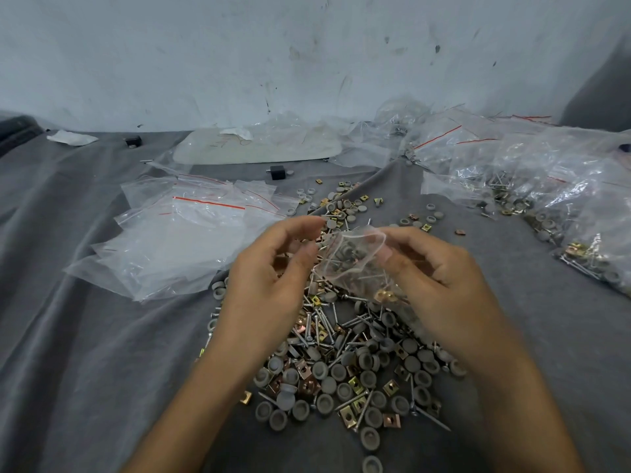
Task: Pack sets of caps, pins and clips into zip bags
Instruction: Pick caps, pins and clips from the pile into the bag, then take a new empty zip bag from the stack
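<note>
- Right hand point(440, 278) pinches zip bag point(355, 261); the bag's mouth gapes, parts are inside, and it is held over the loose pile point(341, 363).
- Left hand point(273, 264) has curled fingers at the bag's mouth edge; can't tell if it is gripping.
- Empty bags point(177, 240) lie left of the pile, filled bags point(546, 186) right.

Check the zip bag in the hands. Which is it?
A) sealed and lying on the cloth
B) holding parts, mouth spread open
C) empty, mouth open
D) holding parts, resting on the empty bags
B: the zip bag gripped by the right hand, with the left hand at its mouth, shows caps and pins inside, and its rim forms an open loop.
</note>
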